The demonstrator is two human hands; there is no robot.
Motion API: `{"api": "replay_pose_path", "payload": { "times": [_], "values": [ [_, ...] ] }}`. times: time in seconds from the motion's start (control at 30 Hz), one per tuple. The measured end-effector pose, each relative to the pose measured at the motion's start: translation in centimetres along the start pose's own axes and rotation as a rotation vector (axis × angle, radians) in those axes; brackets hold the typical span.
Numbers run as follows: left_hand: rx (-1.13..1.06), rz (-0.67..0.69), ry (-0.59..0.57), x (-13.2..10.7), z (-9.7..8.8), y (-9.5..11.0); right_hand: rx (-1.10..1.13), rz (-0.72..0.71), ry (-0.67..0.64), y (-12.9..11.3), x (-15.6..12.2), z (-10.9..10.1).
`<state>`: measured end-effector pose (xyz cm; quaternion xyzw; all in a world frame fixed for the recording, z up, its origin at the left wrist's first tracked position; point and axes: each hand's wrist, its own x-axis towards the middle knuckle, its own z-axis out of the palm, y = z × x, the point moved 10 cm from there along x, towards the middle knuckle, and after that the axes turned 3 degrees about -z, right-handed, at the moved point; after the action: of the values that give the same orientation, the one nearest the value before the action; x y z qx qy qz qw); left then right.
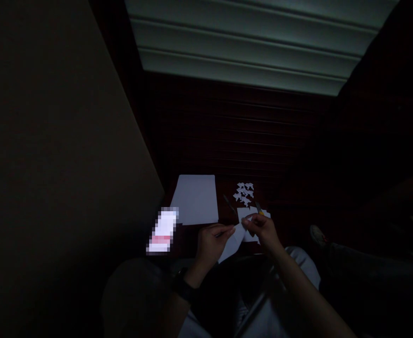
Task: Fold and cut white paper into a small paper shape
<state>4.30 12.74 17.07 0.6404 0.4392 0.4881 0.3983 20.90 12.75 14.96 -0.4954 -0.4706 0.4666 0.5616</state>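
Cutouts (pixel 244 192) behind held paper (pixel 231 245)

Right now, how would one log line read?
left hand: pinching white paper | right hand: fingertips at its far end | beyond: paper cutouts, yellow tool | leftward: large white sheet, lit screen

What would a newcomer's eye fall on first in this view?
First, the bright pixelated rectangle, glowing in the dark left of the left hand. Next, the large white sheet beyond that hand and, to its right, the cluster of small white cutouts. Then the pale paper at the fingertips of the left and right hand.
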Motion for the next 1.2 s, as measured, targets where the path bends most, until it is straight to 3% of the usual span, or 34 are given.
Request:
{"api": "replay_pose_path", "payload": {
  "times": [0.47, 0.67, 0.83, 1.0, 1.2],
  "values": [
    [0.014, 0.041, -0.056, -0.2, 0.4, 0.5, 0.078, 0.053, 0.082, 1.0, 0.3, -0.3],
    [0.03, 0.009, -0.054, -0.2, 0.3, -0.2, 0.041, 0.008, 0.018, 0.0, 0.3, 0.3],
    [0.173, 0.084, -0.056, -0.3, 0.0, 0.4, -0.161, -0.06, -0.089, -1.3, 0.7, 0.4],
    [0.363, 0.264, -0.092, -0.8, 0.0, 2.0, -0.449, -0.162, -0.198, -2.6, 0.7, 0.5],
    [0.532, 0.396, -0.127, -1.5, 0.5, 2.7, -0.599, -0.252, -0.24, -3.6, 0.4, 0.7]
  ]
}}
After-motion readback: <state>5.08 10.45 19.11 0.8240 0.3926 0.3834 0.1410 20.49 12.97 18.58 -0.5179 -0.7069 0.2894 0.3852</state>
